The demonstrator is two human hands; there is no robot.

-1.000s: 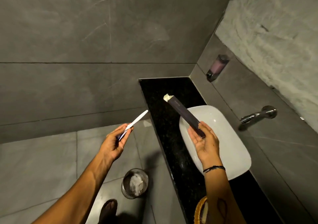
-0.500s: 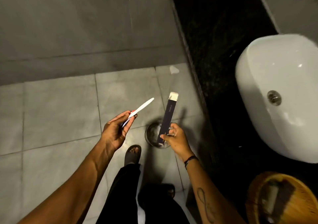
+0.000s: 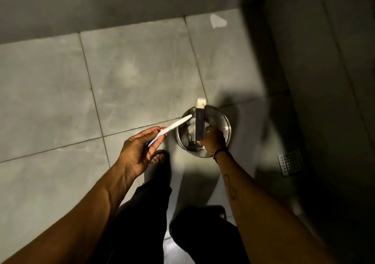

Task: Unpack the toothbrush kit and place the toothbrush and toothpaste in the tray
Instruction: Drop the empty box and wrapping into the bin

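- Over the metal bin (image 3: 204,130) on the floor, the right hand (image 3: 213,142) grips the dark kit box (image 3: 199,124), ready for discarding.
- Left hand (image 3: 140,152) fingers pinch the toothbrush (image 3: 174,126); next it needs the tray, unseen here.

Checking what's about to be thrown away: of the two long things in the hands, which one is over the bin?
The dark box in the right hand, open end up, over the metal bin. The white toothbrush stays in the left hand, beside it.

Left hand (image 3: 138,152) gripping toothbrush (image 3: 175,126), right hand (image 3: 213,142) holding box (image 3: 199,124) over bin (image 3: 224,129)
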